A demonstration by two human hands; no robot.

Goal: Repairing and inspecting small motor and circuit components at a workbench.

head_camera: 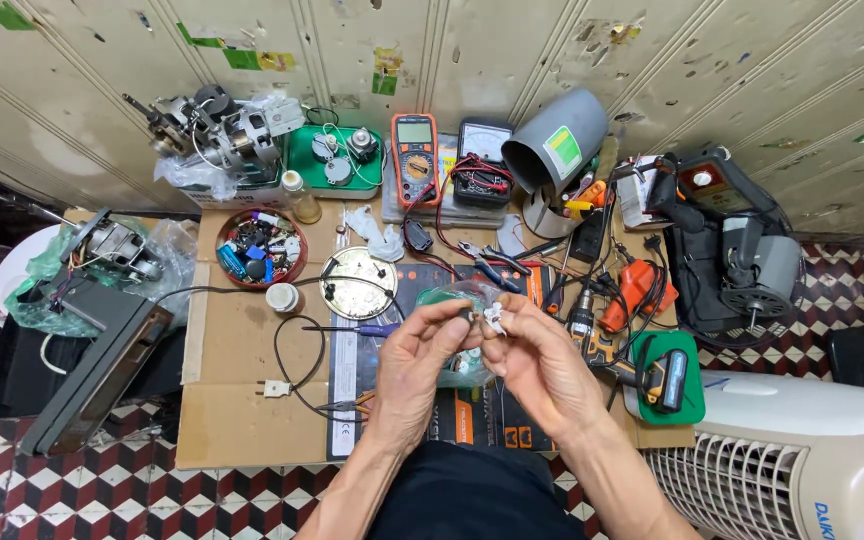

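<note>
Above the cluttered cardboard bench (pixel 232 400), left hand (pixel 414 365) and right hand (pixel 540 362) pinch a small white part (pixel 493 318) over a clear bag (pixel 452 300); slipping fingers could lose it among the tools.

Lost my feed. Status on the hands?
Left hand and right hand raised, pinching a small white part over clear bag. Nothing in the way.

small clear plastic bag (pixel 457 300) with a tiny white part (pixel 494 316), raised above the cardboard-covered table, crumpled
</note>
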